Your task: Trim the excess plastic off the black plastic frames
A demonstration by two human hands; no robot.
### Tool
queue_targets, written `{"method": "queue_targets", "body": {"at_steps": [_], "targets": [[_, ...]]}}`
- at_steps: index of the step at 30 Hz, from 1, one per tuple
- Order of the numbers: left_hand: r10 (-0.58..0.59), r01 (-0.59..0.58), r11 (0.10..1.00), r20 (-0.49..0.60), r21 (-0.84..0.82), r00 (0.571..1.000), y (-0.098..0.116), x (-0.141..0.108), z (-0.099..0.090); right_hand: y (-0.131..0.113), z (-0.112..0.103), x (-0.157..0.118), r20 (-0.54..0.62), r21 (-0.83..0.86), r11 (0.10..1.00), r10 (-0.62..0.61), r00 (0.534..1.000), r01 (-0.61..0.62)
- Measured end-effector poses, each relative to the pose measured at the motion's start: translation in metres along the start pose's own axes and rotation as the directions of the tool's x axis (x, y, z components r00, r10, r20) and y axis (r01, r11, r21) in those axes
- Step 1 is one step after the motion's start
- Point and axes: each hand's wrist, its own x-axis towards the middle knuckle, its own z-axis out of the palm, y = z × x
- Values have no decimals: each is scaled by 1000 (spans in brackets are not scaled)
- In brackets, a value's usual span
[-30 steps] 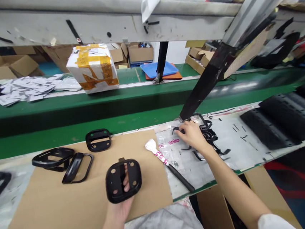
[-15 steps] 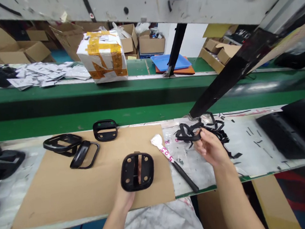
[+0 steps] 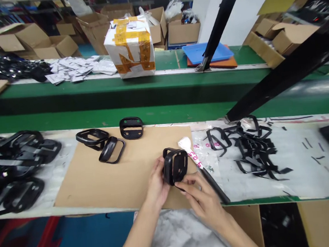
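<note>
The left hand and right hand grip a black plastic frame closely between them, over the right part of a cardboard sheet. At upper centre, a yellow-taped white parcel sits closed on a green conveyor; behind it, an open carton's contents are too small to tell.

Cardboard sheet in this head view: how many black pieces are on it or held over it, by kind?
Slotted black plate on the cardboard sheet: 1
Open black frames on the sheet: 2
Black piece held over the sheet by the left hand and right hand: 1
Total: 4
</note>
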Motion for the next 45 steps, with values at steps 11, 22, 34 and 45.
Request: {"method": "queue_targets", "body": {"at_steps": [11,22,34,45], "targets": [[-6,-7,997,153,79,988,5,-17,0,14,-14,2,265,-11,980,197,944,-201],[199,-253,910,190,328,961,-10,-21,-9,13,-5,-8,-9,173,966,198,980,-193],[218,-362,830,351,424,911,-14,-47,4,-2,-3,12,-17,559,765,395,918,-319],[-217,232,971,188,-63,958,6,-22,0,-3,-6,18,184,388,843,325,928,-373]]}}
